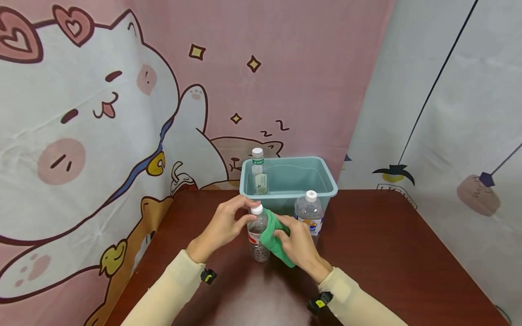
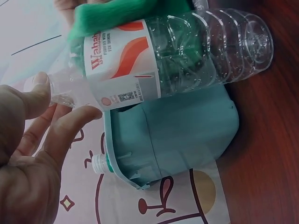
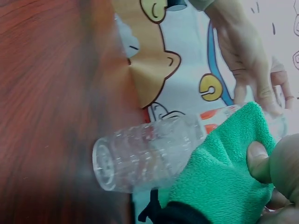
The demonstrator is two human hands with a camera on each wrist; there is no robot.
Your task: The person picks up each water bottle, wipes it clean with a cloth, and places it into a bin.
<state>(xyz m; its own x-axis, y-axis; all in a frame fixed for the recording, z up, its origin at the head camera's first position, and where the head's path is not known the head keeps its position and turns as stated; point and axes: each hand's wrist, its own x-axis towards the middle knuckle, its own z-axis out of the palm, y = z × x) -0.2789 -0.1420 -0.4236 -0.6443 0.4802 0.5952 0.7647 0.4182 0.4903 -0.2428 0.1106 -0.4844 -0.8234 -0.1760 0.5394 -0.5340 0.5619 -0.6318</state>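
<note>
A clear plastic water bottle (image 1: 259,251) with a red and white label stands roughly upright in front of the bin; whether its base touches the table I cannot tell. Thumb and fingers of my left hand (image 1: 222,227) pinch it at the white cap. My right hand (image 1: 301,242) grips a folded green cloth (image 1: 277,246), which lies against the right side of the bottle. In the left wrist view the bottle (image 2: 187,51) shows its label and ridged lower part, with the cloth (image 2: 114,16) behind it. The right wrist view shows the cloth (image 3: 224,172) covering part of the bottle.
Behind the hands is a light blue plastic bin (image 1: 332,186), with a capped bottle (image 1: 259,174) standing inside at its left. A larger clear bottle (image 1: 308,209) with a white cap stands before the bin, right of the cloth. The dark red table (image 1: 379,253) meets a cartoon-printed curtain.
</note>
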